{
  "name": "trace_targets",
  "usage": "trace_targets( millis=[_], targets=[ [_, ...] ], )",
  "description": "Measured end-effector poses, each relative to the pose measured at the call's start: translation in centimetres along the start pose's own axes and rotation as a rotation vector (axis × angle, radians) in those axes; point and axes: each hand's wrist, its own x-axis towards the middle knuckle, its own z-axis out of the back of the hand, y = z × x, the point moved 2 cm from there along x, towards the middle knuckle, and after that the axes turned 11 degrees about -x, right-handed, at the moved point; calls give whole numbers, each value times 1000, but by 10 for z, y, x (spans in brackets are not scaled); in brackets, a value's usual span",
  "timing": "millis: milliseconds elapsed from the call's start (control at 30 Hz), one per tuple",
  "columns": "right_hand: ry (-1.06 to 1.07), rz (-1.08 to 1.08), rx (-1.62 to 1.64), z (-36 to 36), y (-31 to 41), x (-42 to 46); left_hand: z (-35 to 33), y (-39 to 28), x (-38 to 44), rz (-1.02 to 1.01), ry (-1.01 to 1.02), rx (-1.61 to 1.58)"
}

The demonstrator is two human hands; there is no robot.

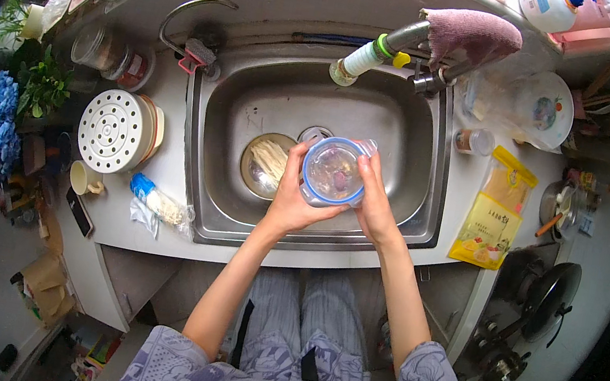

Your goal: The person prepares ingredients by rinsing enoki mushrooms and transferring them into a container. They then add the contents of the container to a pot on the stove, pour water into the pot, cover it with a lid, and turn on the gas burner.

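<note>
Both my hands grip a round clear container with a blue-rimmed lid (335, 170) above the stainless steel sink (411, 123). On its left side is my left hand (295, 198); my right hand (376, 205) holds the right side. Dark reddish pieces show through the lid, though what they are is unclear. Behind my left hand, a metal bowl (247, 178) with pale, long strips (268, 161) rests in the sink, partly hidden. The sink drain (317, 131) shows just beyond the container. A faucet with a white ribbed extension (359, 58) reaches over the sink, a pink cloth (473, 34) draped on it.
Left of the sink are a white perforated steamer tray (111, 130), a cream mug (82, 178), a phone (80, 212) and a plastic package (159, 203). A yellow food pouch (490, 220), a small jar (474, 141) and a lidded pan (551, 301) are at right.
</note>
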Motion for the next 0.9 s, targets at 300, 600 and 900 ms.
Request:
trace_targets(
  millis=[300,600,900],
  targets=[
    [54,-57,204,-12,25,-17,1,-16,-8,-52,80,24],
    [38,-25,233,-16,23,-21,1,-15,-13,-52,108,-22],
    [-193,104,188,-24,19,-29,-8,-19,-12,-117,141,41]
  ],
)
